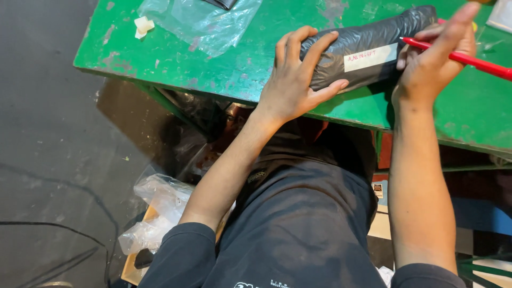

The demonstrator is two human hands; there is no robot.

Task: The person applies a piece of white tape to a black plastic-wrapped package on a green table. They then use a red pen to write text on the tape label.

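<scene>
Head view, looking down over own torso in dark shirt point(298, 224). Green table point(213, 64) with chipped paint across the top of frame. Black plastic-wrapped parcel point(368, 45) lying on the table at about 1 o'clock from centre, long axis running from 8 toward 2 o'clock, white label point(370, 57) stuck on its near side. Left hand point(293, 80) laid over the parcel's 8 o'clock end, fingers spread and curled across the wrap, thumb along the lower edge, pressing it down on the table. Right hand point(432, 58) at 3 o'clock of the label, closed around a red pen point(464, 57), index finger extended up toward 1 o'clock; pen body running off toward 4 o'clock, tip end just beside the label's right edge, contact with label not resolvable. Hands apart, parcel between them. Clear plastic bag point(205, 21) on the table at 11 o'clock, small white scrap point(143, 25) further left at 10 o'clock. Below the table at 7 o'clock: crumpled clear plastic point(160, 208) on the dark floor point(48, 133), near the left elbow.
</scene>
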